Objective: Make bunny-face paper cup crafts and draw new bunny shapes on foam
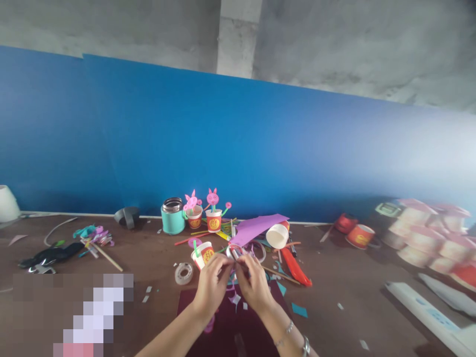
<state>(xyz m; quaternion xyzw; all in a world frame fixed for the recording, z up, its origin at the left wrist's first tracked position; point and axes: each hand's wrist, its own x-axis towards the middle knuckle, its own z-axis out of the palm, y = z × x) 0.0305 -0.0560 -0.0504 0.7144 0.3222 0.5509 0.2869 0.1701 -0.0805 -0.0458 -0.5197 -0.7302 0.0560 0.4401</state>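
Observation:
My left hand (213, 278) and my right hand (255, 281) meet above a dark maroon sheet (223, 342), fingertips pinched close together. What they pinch is too small to make out. Just behind the left fingers, a red-and-white paper cup (207, 254) leans with a green straw in it. A clear tape roll (183, 273) lies left of that hand. Pink and white paper scraps (235, 299) are on the sheet beneath my hands. Beyond them is purple paper (256, 229), with a tipped paper cup (277, 237) beside it.
Two cups with pink animal figures (213, 220) stand by a turquoise jar (173, 220) against the blue partition (223, 148). A red shiny strip (296, 267) lies right. Blurred stacked cups (427, 243) and a white power strip (424, 312) are far right. Pixelation hides the lower left.

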